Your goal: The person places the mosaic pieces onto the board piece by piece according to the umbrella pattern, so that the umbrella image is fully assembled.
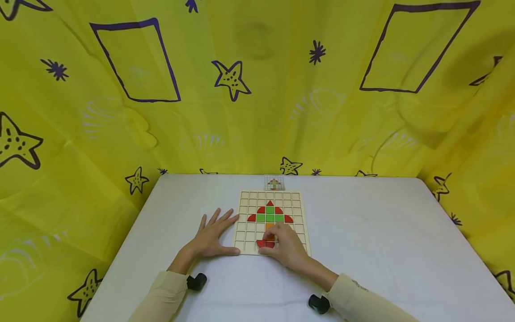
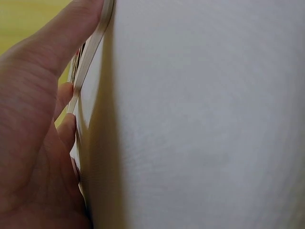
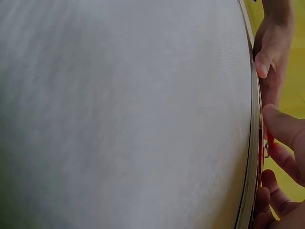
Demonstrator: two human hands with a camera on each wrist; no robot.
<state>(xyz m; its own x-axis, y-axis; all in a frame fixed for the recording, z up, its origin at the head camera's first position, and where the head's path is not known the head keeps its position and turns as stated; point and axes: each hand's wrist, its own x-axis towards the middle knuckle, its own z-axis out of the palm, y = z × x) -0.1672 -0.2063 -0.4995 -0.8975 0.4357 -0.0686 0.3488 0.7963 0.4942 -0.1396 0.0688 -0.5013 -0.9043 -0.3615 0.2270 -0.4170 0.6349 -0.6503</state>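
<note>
A wooden grid board (image 1: 245, 235) lies on the table with flat coloured pieces set in its cells. A red triangle (image 1: 270, 203) tops several green squares (image 1: 270, 218), flanked by red rounded pieces (image 1: 288, 218); an orange piece (image 1: 269, 226) sits below them. My right hand (image 1: 287, 248) is over the board's lower middle, pinching a small red piece (image 3: 270, 141) between thumb and index finger. Another red piece (image 1: 270, 245) shows under that hand, partly hidden. My left hand (image 1: 211, 237) is spread at the board's left side, thumb and fingertips touching its edge.
A small pattern card (image 1: 274, 182) with a similar coloured figure lies just behind the board. The white table (image 1: 362, 223) extends to both sides. A yellow patterned curtain (image 1: 257, 125) encloses its back and sides.
</note>
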